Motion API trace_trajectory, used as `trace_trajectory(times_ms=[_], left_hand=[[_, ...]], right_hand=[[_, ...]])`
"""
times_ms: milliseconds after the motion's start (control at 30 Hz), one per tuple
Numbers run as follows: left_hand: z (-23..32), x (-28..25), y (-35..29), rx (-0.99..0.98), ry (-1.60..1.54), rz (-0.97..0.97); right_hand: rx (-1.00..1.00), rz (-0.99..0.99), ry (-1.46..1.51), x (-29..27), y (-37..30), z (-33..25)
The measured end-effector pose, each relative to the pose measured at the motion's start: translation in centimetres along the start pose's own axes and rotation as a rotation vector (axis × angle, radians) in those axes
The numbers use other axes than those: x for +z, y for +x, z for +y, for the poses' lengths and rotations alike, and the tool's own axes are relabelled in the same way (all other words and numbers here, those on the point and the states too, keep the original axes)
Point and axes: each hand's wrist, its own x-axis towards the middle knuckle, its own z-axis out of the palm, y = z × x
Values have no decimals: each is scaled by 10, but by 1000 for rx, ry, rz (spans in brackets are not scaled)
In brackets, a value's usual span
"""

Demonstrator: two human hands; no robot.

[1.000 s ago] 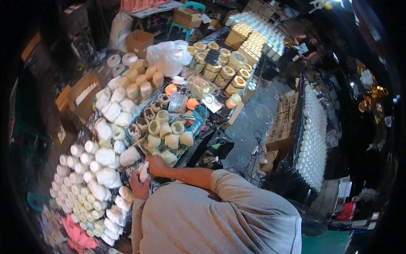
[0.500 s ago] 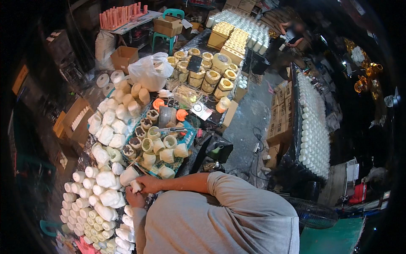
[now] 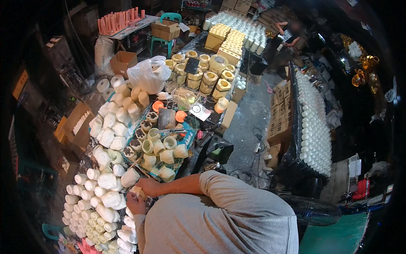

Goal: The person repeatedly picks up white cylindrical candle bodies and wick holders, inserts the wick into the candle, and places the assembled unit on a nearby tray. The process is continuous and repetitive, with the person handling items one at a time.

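Observation:
My left hand (image 3: 135, 205) is closed around a small pale tan piece (image 3: 138, 191), whose kind I cannot make out. Close above it, my right hand (image 3: 149, 186) has its fingers bent against the same piece. Just beyond the hands lies a cream wax-like cylinder (image 3: 130, 178). To the left, white rounded bundles (image 3: 108, 181) and several rows of pale cups (image 3: 91, 185) cover the table. Ahead, a turquoise sheet (image 3: 189, 142) bears several hollow cream cups (image 3: 166, 156), some with dark insides, and a grey block (image 3: 166, 119).
Beyond are a white plastic bag (image 3: 149, 75), yellowish round moulds (image 3: 208, 82) and a clear tray of sticks (image 3: 185, 96). On the right, cartons (image 3: 279, 113) flank a long table of white cups (image 3: 312, 122). A fan (image 3: 315, 210) stands near my right side. Another person (image 3: 291, 37) sits far back.
The tan piece has turned between my hands and shows a different side. My right hand has shifted slightly toward me. The view has moved a little; the other things lie as before.

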Motion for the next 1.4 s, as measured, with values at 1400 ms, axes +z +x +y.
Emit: trace_trajectory(times_ms=[1400], left_hand=[[37, -25, -6, -229, -1000, 1]], right_hand=[[-115, -136, 470, -51, -21, -43]])
